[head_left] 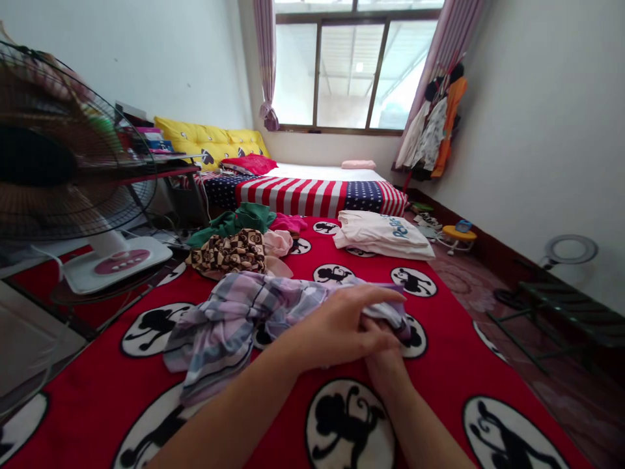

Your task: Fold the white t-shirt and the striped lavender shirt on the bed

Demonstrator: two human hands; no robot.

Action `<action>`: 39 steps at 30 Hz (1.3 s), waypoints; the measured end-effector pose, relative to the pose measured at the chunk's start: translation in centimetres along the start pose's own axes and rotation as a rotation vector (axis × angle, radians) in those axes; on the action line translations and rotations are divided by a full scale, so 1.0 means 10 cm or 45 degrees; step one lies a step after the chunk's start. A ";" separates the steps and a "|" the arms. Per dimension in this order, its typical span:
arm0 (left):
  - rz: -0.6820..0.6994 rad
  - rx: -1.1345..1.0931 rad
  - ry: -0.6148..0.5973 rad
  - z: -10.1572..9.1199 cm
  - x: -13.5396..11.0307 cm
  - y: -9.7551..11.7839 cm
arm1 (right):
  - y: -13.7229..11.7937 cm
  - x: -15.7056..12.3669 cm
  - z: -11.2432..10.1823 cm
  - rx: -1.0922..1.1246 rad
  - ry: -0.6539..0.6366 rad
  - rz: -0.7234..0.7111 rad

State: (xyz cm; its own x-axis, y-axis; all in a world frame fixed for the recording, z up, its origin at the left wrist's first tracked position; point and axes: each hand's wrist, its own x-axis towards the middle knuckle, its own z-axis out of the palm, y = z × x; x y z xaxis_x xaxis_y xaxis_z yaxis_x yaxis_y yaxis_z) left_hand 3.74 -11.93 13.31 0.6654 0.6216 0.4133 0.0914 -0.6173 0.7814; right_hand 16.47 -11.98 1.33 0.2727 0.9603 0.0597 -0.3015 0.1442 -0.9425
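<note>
A crumpled plaid garment (pixel 239 303) in lilac, grey and white stretches across the red monkey-print bedspread (pixel 273 417). At its right end my left hand (pixel 342 326) is closed on the cloth, with the fingers curved over it and the thumb pointing right. Just below and to the right, my right hand (pixel 383 342) grips the same end; its fingers are partly hidden behind my left hand and the fabric. Both hands touch each other there. The garment's left part lies loose and bunched on the bedspread.
Beyond the garment lie a brown patterned cloth (pixel 229 251), green clothing (pixel 254 215) and pink pieces (pixel 278 242). Folded white shirts (pixel 383 234) are stacked at the far right. A fan (pixel 112 254) stands at left, a dark green folding stool (pixel 571 312) at right.
</note>
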 end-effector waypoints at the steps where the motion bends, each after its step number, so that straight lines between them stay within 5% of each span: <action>1: -0.015 0.049 0.061 -0.08 -0.02 0.01 | -0.04 0.09 -0.10 0.105 0.114 -0.003; 5: -0.219 0.488 0.439 -0.53 -0.06 -0.21 | -0.27 0.36 -0.45 0.648 0.543 -0.070; 9: -0.380 0.990 0.355 -0.70 -0.08 -0.61 | -0.41 0.38 -0.53 0.640 0.588 -0.215; 13: -0.258 0.804 0.059 -0.51 -0.07 -0.75 | -0.42 0.31 -0.47 0.540 0.458 -0.227; 18: -0.198 0.606 -0.262 -0.07 -0.02 -0.58 | -0.45 0.23 -0.40 0.579 0.276 -0.243; 20: -0.215 0.687 -0.273 0.13 -0.02 -0.55 | -0.46 0.20 -0.37 0.575 0.214 -0.261; 24: -0.315 0.881 0.001 0.42 -0.03 -0.60 | -0.48 0.12 -0.28 0.566 0.053 -0.240; 27: -0.362 0.649 0.146 0.37 0.01 -0.65 | -0.50 0.09 -0.26 0.561 -0.058 -0.203; 30: -0.495 -0.068 0.349 0.04 0.09 -0.68 | -0.50 0.12 -0.32 0.445 -0.001 -0.191; 33: -0.540 -0.725 0.807 -0.40 0.11 -0.76 | -0.43 0.18 -0.37 0.240 0.102 -0.194; 36: -0.546 -0.852 1.358 -0.79 0.04 -0.90 | -0.32 0.21 -0.37 -0.005 0.124 -0.199; 39: -0.533 -0.608 1.777 -1.05 -0.08 -1.03 | -0.25 0.19 -0.34 -0.242 0.014 -0.100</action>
State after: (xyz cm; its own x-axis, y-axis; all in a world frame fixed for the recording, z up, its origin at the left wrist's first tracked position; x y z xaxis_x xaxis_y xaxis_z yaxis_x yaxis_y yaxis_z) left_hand -5.50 -1.01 9.87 -0.5758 0.8174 0.0147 -0.3317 -0.2500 0.9097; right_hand 20.83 -11.28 2.66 0.2989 0.9450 0.1326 -0.1013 0.1695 -0.9803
